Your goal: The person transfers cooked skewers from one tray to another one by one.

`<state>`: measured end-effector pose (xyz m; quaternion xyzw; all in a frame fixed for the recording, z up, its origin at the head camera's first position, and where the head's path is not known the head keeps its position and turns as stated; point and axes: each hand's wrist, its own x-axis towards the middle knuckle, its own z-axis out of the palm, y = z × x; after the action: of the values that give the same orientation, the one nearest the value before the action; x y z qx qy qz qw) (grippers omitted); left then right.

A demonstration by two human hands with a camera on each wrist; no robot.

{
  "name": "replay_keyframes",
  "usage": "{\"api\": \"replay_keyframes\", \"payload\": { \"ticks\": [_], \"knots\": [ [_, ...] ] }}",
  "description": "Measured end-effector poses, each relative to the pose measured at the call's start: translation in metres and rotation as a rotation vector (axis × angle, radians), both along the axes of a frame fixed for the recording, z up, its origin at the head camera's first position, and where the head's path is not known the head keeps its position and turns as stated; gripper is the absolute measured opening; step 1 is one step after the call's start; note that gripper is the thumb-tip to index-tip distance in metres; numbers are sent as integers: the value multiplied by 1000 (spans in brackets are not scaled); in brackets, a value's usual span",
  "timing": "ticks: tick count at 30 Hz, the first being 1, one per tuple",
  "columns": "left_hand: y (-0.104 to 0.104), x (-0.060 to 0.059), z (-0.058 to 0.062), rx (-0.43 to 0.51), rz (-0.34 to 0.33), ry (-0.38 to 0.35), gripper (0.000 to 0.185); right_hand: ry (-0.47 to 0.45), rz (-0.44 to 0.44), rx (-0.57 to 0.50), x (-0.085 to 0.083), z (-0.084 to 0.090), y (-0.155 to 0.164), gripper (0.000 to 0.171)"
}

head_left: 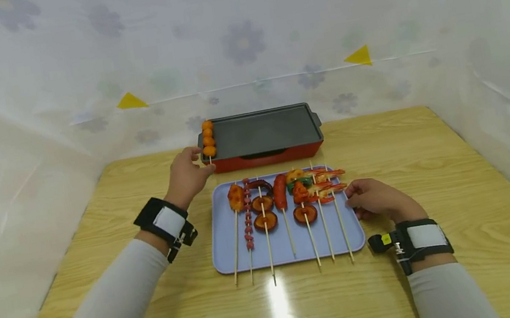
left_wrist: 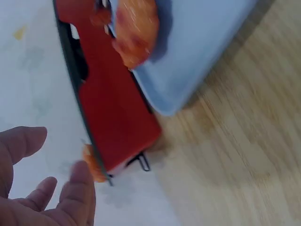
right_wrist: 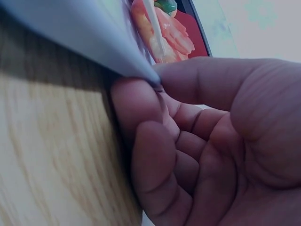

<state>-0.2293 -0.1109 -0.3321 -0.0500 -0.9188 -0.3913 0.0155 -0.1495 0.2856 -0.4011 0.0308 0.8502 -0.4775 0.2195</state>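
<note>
Left hand [head_left: 186, 176] at the grill's [head_left: 261, 133] front-left corner, fingers loosely spread beside the ball skewer [head_left: 208, 139] that lies along the grill's left edge; nothing plainly pinched. In the left wrist view, fingers [left_wrist: 75, 193] open and relaxed, an orange ball [left_wrist: 93, 165] just past the fingertip, whether touching or a hair apart not clear.

Right hand [head_left: 375, 200] against the right edge of the tray [head_left: 289, 248], in front of the grill. In the right wrist view, fingers [right_wrist: 146, 155] curled under the tray's corner, thumb above; looks like a light pinch on the rim, though the blur leaves the grip uncertain.

Likely handling of the ball skewer: light, thin stick stiff but easily snapped, balls smooth and apt to roll or slide along the stick. Best taken by the bare stick end nearest the grill's front, pinched between thumb and forefinger and kept level. Tray: light, stiff plastic, prone to sliding on the table [head_left: 465, 192]; steadying at the rim sensible.

Hard to make out: bare stick of the ball skewer mostly hidden behind the left hand in the head view; both wrist views blurred and cropped; other skewers [head_left: 286, 198] overlapping on the tray, shrimp ones tangled together; grill's far side cut off by its rim.
</note>
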Motion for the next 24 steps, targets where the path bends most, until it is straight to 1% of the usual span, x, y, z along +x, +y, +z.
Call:
{"api": "replay_keyframes", "payload": {
  "ticks": [2, 5, 9, 12, 13, 14, 15, 17, 18, 20, 22, 24],
  "knots": [
    [-1, -13, 0, 30, 35, -28, 52, 2, -3, -6, 0, 0, -1, 18],
    [-2, -29, -3, 30, 64, -58, 45, 2, -7, -11, 0, 1, -2, 18],
    [-3, -41, -6, 78, 82, -115, 33, -3, -4, -15, 1, 3, -2, 18],
    [-2, -47, -4, 70, 92, -150, 11, -3, 7, -14, 1, 5, -2, 19],
    [-1, -49, -3, 44, 93, -161, 8, -4, 6, -11, 0, 5, -1, 19],
    [0, -52, -2, -11, 91, -166, 16, -5, 4, -8, 0, 5, -1, 19],
    [1, -54, 0, -84, 82, -163, 25, -3, 4, 1, 0, 6, -1, 19],
    [6, -60, 3, -221, 75, -157, 33, 5, 5, 13, -1, 5, 0, 19],
    [8, -63, 5, -290, 74, -154, 33, 7, 3, 15, -1, 5, 0, 19],
    [12, -68, 8, -404, 73, -150, 28, 9, 6, 14, -2, 3, 1, 19],
    [15, -71, 9, -455, 74, -169, 20, 8, 13, 9, -3, 1, 1, 19],
    [15, -73, 9, -487, 58, -200, 18, -1, 17, 5, -3, -1, 0, 18]
  ]
}}
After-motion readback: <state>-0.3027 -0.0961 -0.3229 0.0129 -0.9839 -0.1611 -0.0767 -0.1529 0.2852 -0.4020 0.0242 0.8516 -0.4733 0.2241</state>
